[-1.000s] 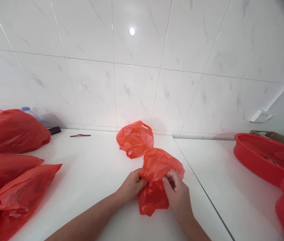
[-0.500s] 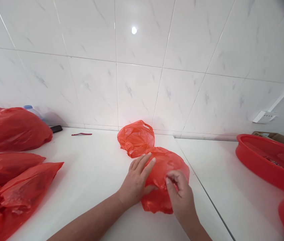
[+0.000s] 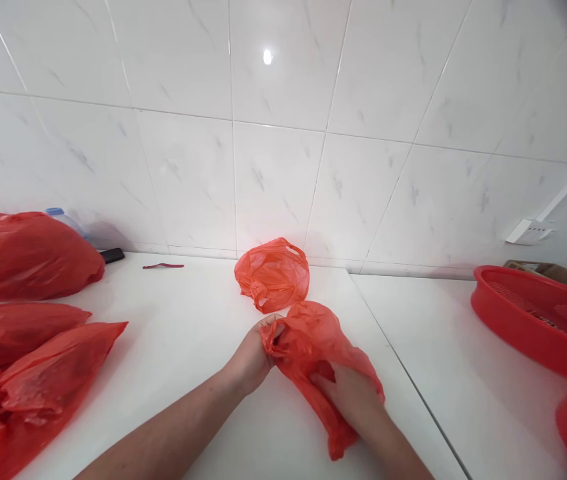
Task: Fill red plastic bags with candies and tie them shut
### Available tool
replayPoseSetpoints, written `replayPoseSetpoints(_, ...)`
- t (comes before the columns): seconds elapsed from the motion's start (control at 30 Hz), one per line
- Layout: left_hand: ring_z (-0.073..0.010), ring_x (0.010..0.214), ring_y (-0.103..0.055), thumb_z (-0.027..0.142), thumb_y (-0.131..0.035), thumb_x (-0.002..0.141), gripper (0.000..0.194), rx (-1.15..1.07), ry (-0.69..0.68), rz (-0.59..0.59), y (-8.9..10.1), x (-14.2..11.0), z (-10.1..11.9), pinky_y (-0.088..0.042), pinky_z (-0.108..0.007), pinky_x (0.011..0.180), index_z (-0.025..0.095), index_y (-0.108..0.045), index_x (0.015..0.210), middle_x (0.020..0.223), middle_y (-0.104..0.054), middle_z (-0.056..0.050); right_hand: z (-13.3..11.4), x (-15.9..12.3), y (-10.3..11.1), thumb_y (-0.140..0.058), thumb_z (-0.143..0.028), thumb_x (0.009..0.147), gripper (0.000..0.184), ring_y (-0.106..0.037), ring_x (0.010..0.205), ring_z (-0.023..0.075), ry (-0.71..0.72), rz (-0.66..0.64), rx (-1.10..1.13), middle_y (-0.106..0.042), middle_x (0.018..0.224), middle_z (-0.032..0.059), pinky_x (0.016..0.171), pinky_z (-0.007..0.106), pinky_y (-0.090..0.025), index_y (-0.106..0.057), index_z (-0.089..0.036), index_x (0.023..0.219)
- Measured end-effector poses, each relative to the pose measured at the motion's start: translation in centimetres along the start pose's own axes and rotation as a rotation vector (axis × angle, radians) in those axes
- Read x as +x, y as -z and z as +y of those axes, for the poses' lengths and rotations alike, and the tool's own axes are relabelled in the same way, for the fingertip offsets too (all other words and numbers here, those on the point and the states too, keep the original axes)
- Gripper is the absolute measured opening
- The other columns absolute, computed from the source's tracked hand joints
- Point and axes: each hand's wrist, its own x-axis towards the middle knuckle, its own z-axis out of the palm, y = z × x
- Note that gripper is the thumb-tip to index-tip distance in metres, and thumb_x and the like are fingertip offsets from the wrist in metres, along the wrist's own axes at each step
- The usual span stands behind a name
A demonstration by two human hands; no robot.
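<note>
A thin red plastic bag (image 3: pixel 313 340) is between my hands, low over the white tabletop. My left hand (image 3: pixel 256 357) is closed on the bag's bunched left edge, with part of the plastic folded over the fingers. Reaching into the folds from the lower right, my right hand (image 3: pixel 351 393) has its thumb showing and its other fingers hidden by the plastic, so what it grips cannot be seen. Just behind lies a second crumpled red plastic bag (image 3: pixel 273 273), close to the tiled wall.
Filled red bags (image 3: pixel 28 260) crowd the left side, with a blue-capped bottle (image 3: pixel 63 217) behind. A black object (image 3: pixel 112 255) and a dark red strip (image 3: pixel 163 266) lie near the wall. At right are red plastic baskets (image 3: pixel 513 327), a cardboard box (image 3: pixel 558 275) and a power socket (image 3: pixel 531 231).
My left hand has gone from lying flat on the bag to gripping its left edge. The right hand has moved into the folds. The bag is now drawn out, its lower end hanging toward me.
</note>
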Motion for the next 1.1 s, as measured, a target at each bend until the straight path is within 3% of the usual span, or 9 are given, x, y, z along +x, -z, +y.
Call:
replayPoseSetpoints(0.13,-0.0078,0.053,-0.044,0.024,-0.063,0.069,0.017,0.105,0.084,-0.061,1.8,0.2,1.3,-0.035,-0.02,0.051,0.018,-0.048,0.068,0.063,-0.048,0.005,1.2,-0.1,3.1,-0.059,-0.023,0.069,0.007,-0.059,0.054,0.0174,-0.087,-0.131,0.033,-0.066,0.065,0.0009,0.045,0.026,-0.036,-0.065,-0.024,0.068)
replayPoseSetpoints(0.23,-0.0118,0.062,-0.054,0.013,-0.075,0.055,0.025,0.21,0.192,-0.25,3.2,-0.1,2.2,-0.041,-0.022,0.055,0.017,-0.061,0.076,0.07,-0.06,0.002,1.9,-0.4,4.2,-0.061,-0.02,0.063,0.006,-0.051,0.041,0.0139,-0.043,-0.114,0.121,-0.061,0.052,-0.001,0.039,0.025,-0.029,-0.063,-0.023,0.058)
replayPoseSetpoints(0.33,-0.0129,0.061,-0.055,0.02,-0.083,0.051,0.026,0.18,0.285,-0.431,4.1,-0.3,2.1,-0.046,-0.025,0.059,0.017,-0.065,0.07,0.066,-0.062,0.002,2.2,-0.5,4.3,-0.062,-0.02,0.062,0.006,-0.053,0.044,0.0144,0.03,-0.112,0.172,-0.063,0.056,-0.0012,0.039,0.025,-0.03,-0.065,-0.025,0.061)
replayPoseSetpoints(0.5,-0.0163,0.068,-0.06,0.057,-0.065,0.07,0.039,-0.002,0.137,-0.2,4.1,0.4,0.8,-0.049,-0.029,0.064,0.018,-0.062,0.074,0.072,-0.062,-0.004,2.0,-0.8,3.6,-0.06,-0.025,0.069,0.013,-0.057,0.049,0.0162,0.043,0.0,0.23,-0.067,0.064,-0.0014,0.044,0.026,-0.038,-0.069,-0.029,0.076)
replayPoseSetpoints(0.63,-0.0182,0.081,-0.063,0.051,-0.052,0.081,0.036,-0.086,0.04,-0.038,4.1,0.9,0.7,-0.05,-0.03,0.07,0.019,-0.061,0.094,0.092,-0.065,-0.007,1.6,-1.0,3.4,-0.053,-0.03,0.077,0.02,-0.061,0.053,0.0192,-0.12,-0.134,0.156,-0.069,0.066,0.0008,0.049,0.03,-0.043,-0.072,-0.03,0.086)
replayPoseSetpoints(0.7,-0.0189,0.082,-0.063,0.043,-0.056,0.08,0.031,-0.13,0.033,-0.034,4.3,0.7,0.9,-0.05,-0.03,0.071,0.019,-0.061,0.099,0.096,-0.066,-0.008,0.9,-1.1,3.4,-0.053,-0.027,0.076,0.027,-0.066,0.067,0.0203,-0.139,-0.218,0.042,-0.072,0.088,0.0017,0.057,0.031,-0.047,-0.071,-0.031,0.096)
replayPoseSetpoints(0.83,-0.0216,0.091,-0.063,0.046,-0.061,0.079,0.04,-0.316,0.014,-0.207,4.4,0.3,1.0,-0.05,-0.032,0.077,0.019,-0.062,0.109,0.103,-0.067,-0.008,-1.3,-1.0,3.3,-0.054,-0.021,0.074,0.04,-0.058,0.109,0.0218,0.078,-0.223,-0.194,-0.056,0.13,-0.0009,0.085,0.032,-0.047,-0.066,-0.032,0.11)
replayPoseSetpoints(0.97,-0.0237,0.094,-0.063,0.071,-0.046,0.078,0.063,-0.367,0.106,-0.213,4.0,0.3,1.0,-0.049,-0.033,0.079,0.018,-0.064,0.107,0.102,-0.068,-0.009,-2.5,-1.3,3.3,-0.05,-0.041,0.085,0.031,-0.058,0.105,0.0208,0.16,-0.112,-0.088,-0.065,0.112,0.0029,0.089,0.034,-0.046,-0.062,-0.028,0.111)
replayPoseSetpoints(1.1,-0.0212,0.094,-0.064,0.062,-0.049,0.083,0.053,-0.226,0.242,-0.186,3.9,0.5,0.7,-0.048,-0.031,0.082,0.018,-0.065,0.106,0.101,-0.068,-0.009,-2.0,-1.0,3.5,-0.044,-0.05,0.088,0.042,-0.063,0.077,0.0185,0.067,-0.057,0.201,-0.066,0.088,0.0029,0.071,0.032,-0.05,-0.05,-0.024,0.121)
